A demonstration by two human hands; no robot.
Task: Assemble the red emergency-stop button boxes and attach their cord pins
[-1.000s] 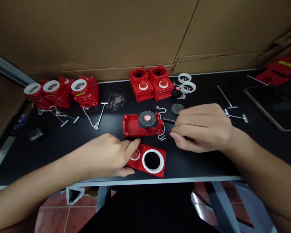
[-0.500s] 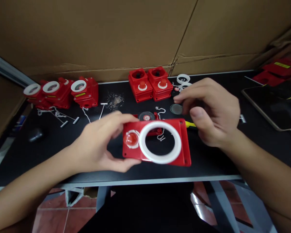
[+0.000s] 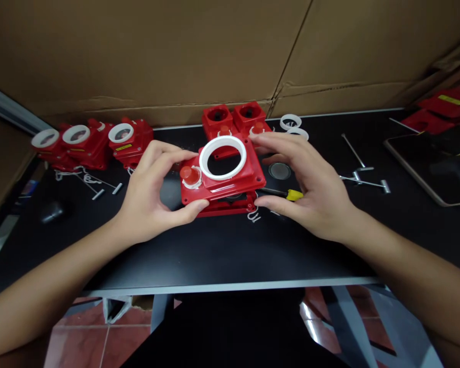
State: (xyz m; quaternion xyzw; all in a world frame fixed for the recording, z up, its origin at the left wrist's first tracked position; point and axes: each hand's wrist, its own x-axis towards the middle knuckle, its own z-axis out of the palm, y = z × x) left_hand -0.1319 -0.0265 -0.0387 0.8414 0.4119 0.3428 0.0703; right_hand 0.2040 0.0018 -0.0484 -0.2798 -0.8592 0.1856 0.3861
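Note:
My left hand [image 3: 147, 197] grips the left end of a red plastic housing cover [image 3: 230, 189], thumb in front and fingers behind. The cover bears a white threaded ring [image 3: 204, 166] around a round opening and a red dome [image 3: 190, 176] at its left. Below it lies a red housing base [image 3: 222, 210], mostly hidden. My right hand [image 3: 306, 184] is open around the cover's right end, fingertips by the far corner and thumb low beside the base; firm contact cannot be made out. A yellow-handled screwdriver [image 3: 294, 195] and white cord [image 3: 253, 216] lie near it.
Two red housings [image 3: 217, 118] stand at the back, several ringed red units [image 3: 128, 145] at the left. Loose white rings [image 3: 290, 121], a clear disc [image 3: 279, 170] and metal T-shaped rods [image 3: 357, 153] lie right of centre. A tablet-like device [image 3: 433, 171] sits far right.
The cover has moved away from me and slightly left, tipping flatter over the base. My right hand has come down and left to its right end, uncovering the metal rods.

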